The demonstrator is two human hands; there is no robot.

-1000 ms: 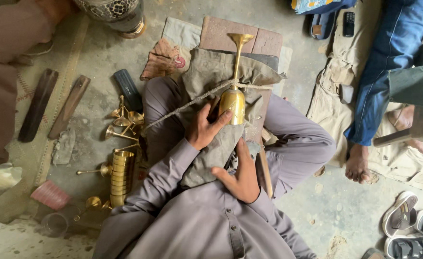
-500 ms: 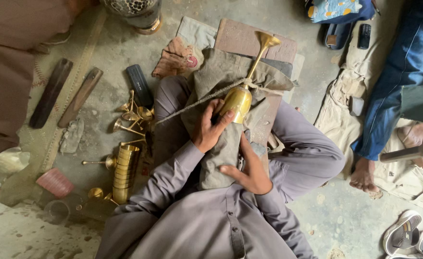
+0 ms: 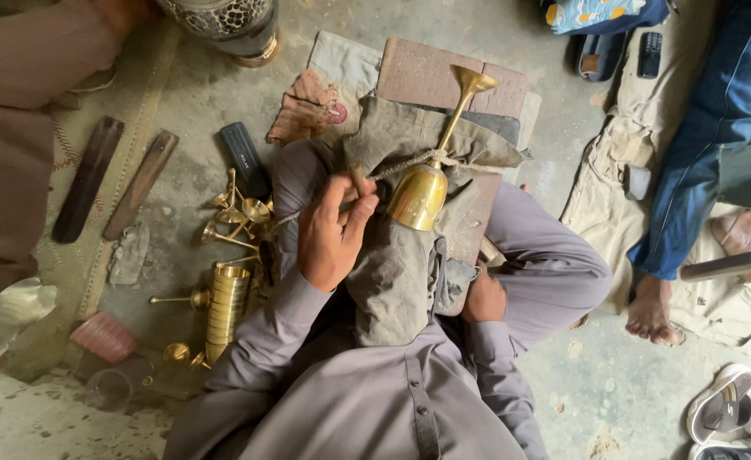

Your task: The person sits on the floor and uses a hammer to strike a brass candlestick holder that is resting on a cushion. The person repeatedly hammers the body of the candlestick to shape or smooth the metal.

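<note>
Brass goblet (image 3: 422, 192) lying tilted across the lap on a drab cloth (image 3: 392, 273), bowl toward the body, stem and flared foot pointing away over the reddish board (image 3: 443, 77). Cord (image 3: 409, 162) looped round the neck of the stem, running back toward the left-hand fingertips. Left hand (image 3: 328, 234) curled narrow, pinching a slim stick-like tool (image 3: 356, 179) just beside the bowl; what kind of tool, cannot tell. Right hand (image 3: 482, 298) down low beyond the bowl's mouth, fingers tucked under the cloth edge, so grip impossible to judge. Off past the left knuckles: stacked brass cups (image 3: 226, 302) and loose brass stems (image 3: 235, 213) on the floor. Risk here: goblet unclamped by fingers, held only by cord, so a hard push from the tool could roll it off the cloth or skid the tip into the polished bowl.
</note>
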